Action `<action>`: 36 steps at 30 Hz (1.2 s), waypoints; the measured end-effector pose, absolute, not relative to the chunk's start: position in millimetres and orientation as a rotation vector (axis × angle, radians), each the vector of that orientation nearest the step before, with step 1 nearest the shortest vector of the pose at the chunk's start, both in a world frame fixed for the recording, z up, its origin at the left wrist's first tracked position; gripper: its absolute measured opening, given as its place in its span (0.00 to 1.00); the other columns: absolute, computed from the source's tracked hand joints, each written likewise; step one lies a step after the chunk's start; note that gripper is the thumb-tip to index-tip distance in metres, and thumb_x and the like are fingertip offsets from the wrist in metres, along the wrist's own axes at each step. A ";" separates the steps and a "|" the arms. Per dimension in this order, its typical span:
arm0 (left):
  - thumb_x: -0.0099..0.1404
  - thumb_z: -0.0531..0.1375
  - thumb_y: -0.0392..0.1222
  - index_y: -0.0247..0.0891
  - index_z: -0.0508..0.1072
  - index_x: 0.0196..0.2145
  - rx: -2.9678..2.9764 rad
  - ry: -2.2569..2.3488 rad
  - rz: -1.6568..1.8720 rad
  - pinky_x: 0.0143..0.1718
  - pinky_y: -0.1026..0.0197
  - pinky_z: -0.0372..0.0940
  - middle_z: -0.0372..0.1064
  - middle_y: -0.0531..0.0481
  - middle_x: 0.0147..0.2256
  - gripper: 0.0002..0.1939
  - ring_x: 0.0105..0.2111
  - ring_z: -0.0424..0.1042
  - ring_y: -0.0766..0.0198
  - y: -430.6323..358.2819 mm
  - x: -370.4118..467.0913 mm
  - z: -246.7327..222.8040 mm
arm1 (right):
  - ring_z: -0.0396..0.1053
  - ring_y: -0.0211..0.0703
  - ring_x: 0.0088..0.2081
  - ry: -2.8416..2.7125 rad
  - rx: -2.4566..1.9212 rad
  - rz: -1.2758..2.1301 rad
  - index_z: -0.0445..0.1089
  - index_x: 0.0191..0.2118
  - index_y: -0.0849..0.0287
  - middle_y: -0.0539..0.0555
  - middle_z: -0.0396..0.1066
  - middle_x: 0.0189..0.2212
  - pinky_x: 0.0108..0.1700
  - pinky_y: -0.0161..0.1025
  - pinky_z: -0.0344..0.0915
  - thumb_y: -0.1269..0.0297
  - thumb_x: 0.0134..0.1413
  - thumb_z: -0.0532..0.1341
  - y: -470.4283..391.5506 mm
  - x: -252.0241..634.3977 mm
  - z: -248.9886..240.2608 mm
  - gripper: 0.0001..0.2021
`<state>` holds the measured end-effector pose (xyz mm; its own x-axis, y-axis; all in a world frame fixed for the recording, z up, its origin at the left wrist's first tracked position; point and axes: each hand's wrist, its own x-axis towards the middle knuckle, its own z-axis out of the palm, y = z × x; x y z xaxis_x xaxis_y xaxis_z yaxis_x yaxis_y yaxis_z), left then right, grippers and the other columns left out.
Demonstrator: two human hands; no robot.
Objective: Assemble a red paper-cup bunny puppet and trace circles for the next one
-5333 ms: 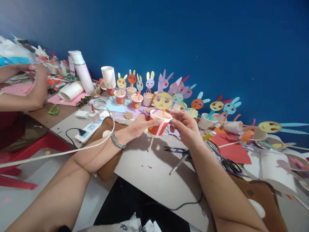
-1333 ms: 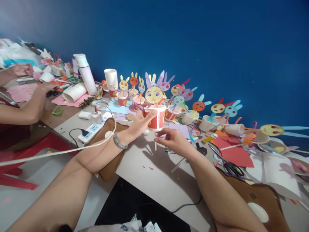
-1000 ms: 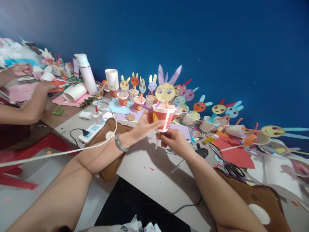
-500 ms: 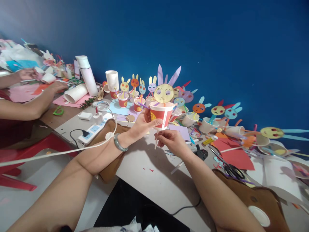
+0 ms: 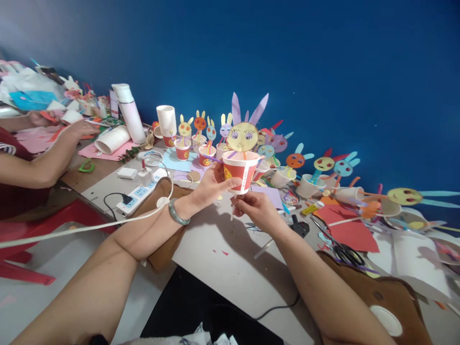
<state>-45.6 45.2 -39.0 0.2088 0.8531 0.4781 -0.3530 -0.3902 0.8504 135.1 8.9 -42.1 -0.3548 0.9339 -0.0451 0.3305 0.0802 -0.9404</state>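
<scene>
The power strip (image 5: pixel 141 192) lies left of the front cup (image 5: pixel 237 173), scissors (image 5: pixel 337 247) right, other cups (image 5: pixel 182 152) behind.

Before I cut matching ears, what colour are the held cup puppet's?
The ears are light purple; head view.

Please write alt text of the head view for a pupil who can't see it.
The left hand holds up a red paper cup with a yellow rabbit face and long purple ears rising above it, while the right hand pinches a white stick beneath. Behind, more paper rabbits in cups sit along a blue wall.
</scene>
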 end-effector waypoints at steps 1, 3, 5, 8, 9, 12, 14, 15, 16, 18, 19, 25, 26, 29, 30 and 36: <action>0.56 0.74 0.61 0.40 0.70 0.58 1.410 0.512 1.430 0.42 0.56 0.73 0.79 0.44 0.44 0.38 0.40 0.78 0.58 45.0 -45.8 -38.3 | 0.72 0.41 0.26 -1.757 -1.247 1.284 0.74 0.31 0.57 0.53 0.77 0.23 0.33 0.39 0.68 0.44 0.55 0.68 8.6 135.1 -41.4 0.19; 0.56 0.74 0.60 0.41 0.70 0.58 1.401 0.508 1.454 0.44 0.55 0.73 0.79 0.43 0.45 0.38 0.42 0.78 0.57 44.9 -46.6 -37.3 | 0.72 0.41 0.26 -1.778 -1.241 1.322 0.74 0.29 0.58 0.53 0.77 0.23 0.32 0.39 0.68 0.44 0.54 0.68 7.8 134.7 -39.7 0.20; 0.56 0.74 0.60 0.40 0.70 0.58 1.411 0.509 1.448 0.44 0.55 0.73 0.79 0.43 0.44 0.38 0.42 0.78 0.57 45.3 -47.4 -37.1 | 0.72 0.41 0.26 -1.779 -1.231 1.335 0.74 0.29 0.58 0.53 0.77 0.23 0.33 0.39 0.69 0.44 0.54 0.68 7.0 134.0 -38.1 0.20; 0.57 0.73 0.60 0.40 0.70 0.57 1.435 0.508 1.422 0.42 0.55 0.73 0.79 0.44 0.42 0.37 0.39 0.78 0.58 46.3 -48.4 -38.8 | 0.72 0.41 0.26 -1.729 -1.209 1.296 0.74 0.31 0.57 0.53 0.77 0.23 0.33 0.40 0.69 0.44 0.53 0.69 6.6 133.0 -37.2 0.19; 0.57 0.73 0.60 0.40 0.70 0.57 1.435 0.508 1.428 0.42 0.55 0.73 0.79 0.44 0.43 0.36 0.39 0.78 0.58 46.6 -48.6 -39.4 | 0.72 0.41 0.26 -1.722 -1.199 1.302 0.74 0.31 0.57 0.52 0.77 0.23 0.33 0.39 0.69 0.43 0.53 0.69 6.6 132.7 -37.4 0.20; 0.56 0.74 0.59 0.41 0.70 0.57 1.409 0.514 1.458 0.43 0.55 0.73 0.78 0.43 0.45 0.37 0.42 0.78 0.57 46.4 -48.6 -40.0 | 0.72 0.40 0.26 -1.744 -1.180 1.374 0.73 0.30 0.57 0.53 0.77 0.23 0.33 0.39 0.69 0.44 0.53 0.69 6.9 132.5 -38.7 0.20; 0.56 0.74 0.59 0.40 0.70 0.56 1.408 0.514 1.433 0.44 0.55 0.73 0.78 0.44 0.44 0.37 0.41 0.78 0.57 45.7 -48.5 -39.4 | 0.72 0.40 0.26 -1.760 -1.184 1.365 0.73 0.29 0.58 0.53 0.77 0.23 0.34 0.39 0.70 0.45 0.54 0.68 7.2 133.2 -39.4 0.19; 0.55 0.74 0.60 0.40 0.70 0.55 1.413 0.514 1.414 0.43 0.55 0.73 0.78 0.45 0.43 0.37 0.41 0.78 0.57 45.4 -48.5 -39.0 | 0.73 0.40 0.26 -1.760 -1.190 1.341 0.73 0.30 0.58 0.53 0.77 0.23 0.34 0.39 0.70 0.46 0.55 0.68 7.3 133.7 -39.5 0.18; 0.56 0.74 0.60 0.40 0.70 0.55 1.420 0.512 1.402 0.43 0.55 0.73 0.79 0.45 0.42 0.36 0.40 0.78 0.57 45.2 -48.6 -38.6 | 0.73 0.40 0.27 -1.757 -1.194 1.318 0.73 0.31 0.58 0.53 0.77 0.24 0.34 0.38 0.70 0.46 0.55 0.68 7.2 134.2 -39.5 0.18; 0.56 0.74 0.60 0.40 0.70 0.54 1.423 0.505 1.414 0.43 0.55 0.73 0.79 0.44 0.43 0.35 0.41 0.79 0.57 45.0 -48.7 -38.1 | 0.73 0.40 0.27 -1.755 -1.188 1.316 0.74 0.32 0.58 0.53 0.77 0.24 0.34 0.38 0.70 0.47 0.56 0.67 6.9 134.6 -39.1 0.17; 0.56 0.74 0.60 0.40 0.70 0.54 1.419 0.503 1.426 0.44 0.55 0.73 0.79 0.44 0.44 0.36 0.42 0.79 0.56 45.0 -48.7 -38.1 | 0.73 0.40 0.27 -1.764 -1.182 1.340 0.74 0.32 0.58 0.53 0.77 0.24 0.34 0.38 0.70 0.47 0.56 0.67 6.7 134.5 -38.9 0.17; 0.56 0.73 0.61 0.39 0.71 0.54 1.435 0.497 1.326 0.45 0.54 0.73 0.79 0.43 0.44 0.35 0.44 0.79 0.54 43.1 -46.9 -37.5 | 0.75 0.43 0.29 -1.799 -1.202 1.304 0.73 0.30 0.58 0.54 0.78 0.25 0.36 0.41 0.72 0.44 0.56 0.67 7.0 133.4 -38.7 0.19; 0.56 0.73 0.61 0.39 0.72 0.53 1.432 0.497 1.324 0.45 0.54 0.73 0.79 0.43 0.45 0.35 0.44 0.79 0.54 43.2 -46.9 -37.3 | 0.75 0.43 0.29 -1.786 -1.205 1.289 0.73 0.31 0.57 0.54 0.78 0.25 0.36 0.41 0.73 0.44 0.56 0.67 7.3 133.3 -39.1 0.20; 0.56 0.73 0.62 0.40 0.71 0.56 1.390 0.489 1.379 0.48 0.54 0.72 0.79 0.42 0.47 0.37 0.47 0.78 0.54 44.4 -46.8 -36.9 | 0.75 0.43 0.28 -1.769 -1.199 1.351 0.74 0.32 0.57 0.54 0.79 0.25 0.36 0.41 0.73 0.42 0.55 0.68 7.9 132.5 -41.6 0.21; 0.56 0.74 0.61 0.41 0.70 0.57 1.374 0.482 1.388 0.48 0.54 0.72 0.79 0.42 0.48 0.38 0.48 0.78 0.54 44.8 -46.5 -37.0 | 0.76 0.42 0.28 -1.771 -1.198 1.379 0.74 0.32 0.58 0.54 0.79 0.26 0.36 0.41 0.74 0.42 0.55 0.68 8.0 132.2 -42.6 0.21; 0.56 0.74 0.61 0.41 0.68 0.60 1.356 0.438 1.324 0.46 0.55 0.72 0.78 0.42 0.50 0.41 0.46 0.78 0.55 46.1 -44.6 -39.8 | 0.77 0.43 0.30 -1.737 -1.192 1.385 0.74 0.31 0.59 0.55 0.80 0.27 0.38 0.40 0.75 0.43 0.54 0.69 7.6 132.4 -43.3 0.21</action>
<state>-44.6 46.1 -39.8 0.2983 0.8479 0.4382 -0.4192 -0.2961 0.8583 132.4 7.6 -43.3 -0.4081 0.9103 -0.0700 0.2710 0.0476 -0.9614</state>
